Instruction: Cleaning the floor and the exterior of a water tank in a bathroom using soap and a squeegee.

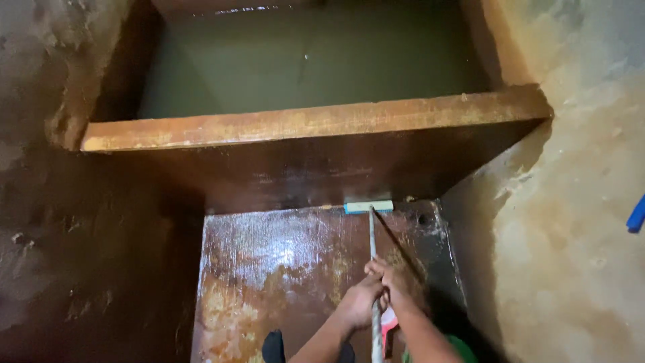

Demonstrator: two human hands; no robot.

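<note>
No packages, labels, signs or screens are visible anywhere in the tank area under inspection.

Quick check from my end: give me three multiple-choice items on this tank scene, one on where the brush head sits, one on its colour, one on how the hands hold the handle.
1. Where is the brush head?
A. on the ledge top
B. on the wet floor at the foot of the partition wall
C. in the water beyond the wall

2. What colour is the brush head?
A. red
B. black
C. light blue

3. How is the long handle held?
A. both hands grip it
B. one hand only
C. it lies loose

Answers:
1. B, it touches where floor meets wall.
2. C, a pale blue bar.
3. A, the left hand and right hand close round the pole together.
</note>
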